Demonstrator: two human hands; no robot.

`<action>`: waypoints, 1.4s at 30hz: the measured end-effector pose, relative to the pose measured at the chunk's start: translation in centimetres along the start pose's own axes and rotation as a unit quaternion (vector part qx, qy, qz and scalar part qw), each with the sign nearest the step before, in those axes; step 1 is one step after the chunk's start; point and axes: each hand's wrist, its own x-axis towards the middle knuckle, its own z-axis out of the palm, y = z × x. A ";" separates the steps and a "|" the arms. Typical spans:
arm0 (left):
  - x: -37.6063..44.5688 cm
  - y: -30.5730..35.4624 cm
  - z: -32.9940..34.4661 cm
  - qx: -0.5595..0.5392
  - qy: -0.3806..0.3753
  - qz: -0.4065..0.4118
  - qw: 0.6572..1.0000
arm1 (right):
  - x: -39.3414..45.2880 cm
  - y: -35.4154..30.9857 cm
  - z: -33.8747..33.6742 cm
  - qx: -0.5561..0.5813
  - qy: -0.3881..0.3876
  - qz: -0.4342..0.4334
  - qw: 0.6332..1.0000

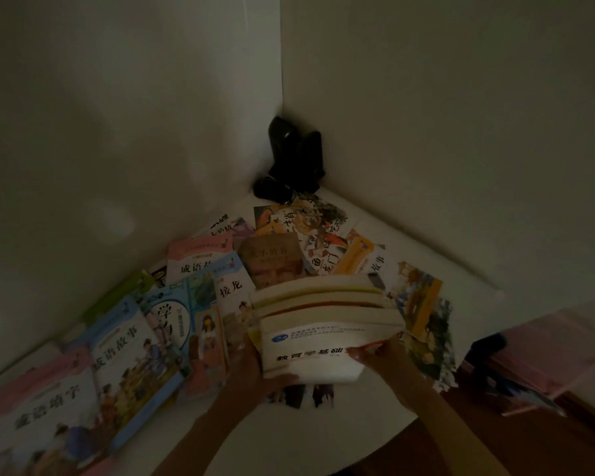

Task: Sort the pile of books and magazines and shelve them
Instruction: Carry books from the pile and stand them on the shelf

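Note:
A stack of thick books (320, 324), white cover with dark lettering on top, is held above the white table (385, 417). My left hand (255, 369) grips its left and near edge. My right hand (382, 352) pinches its right near corner. Beneath and around it, several thin picture books lie spread out: a blue and a pink row to the left (131, 341), a brown book (272, 259) behind, and illustrated ones to the right (416, 297). The room is dim.
A black device (296, 159) with a cable stands in the corner where two white walls meet. A pinkish clear bag (543, 352) and a dark object lie at the right on brown wood.

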 end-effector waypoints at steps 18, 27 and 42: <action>3.4 2.8 6.8 -0.107 0.016 -0.018 0.994 | 2.5 -0.1 -5.6 -0.009 0.015 -0.019 1.000; 10.1 6.9 18.6 -0.240 0.132 -0.164 0.948 | 11.6 -2.3 -16.1 -0.096 0.001 0.085 0.992; 12.3 6.9 21.5 -0.391 0.242 -0.192 0.867 | 15.4 -3.4 -17.6 -0.155 -0.143 0.108 0.972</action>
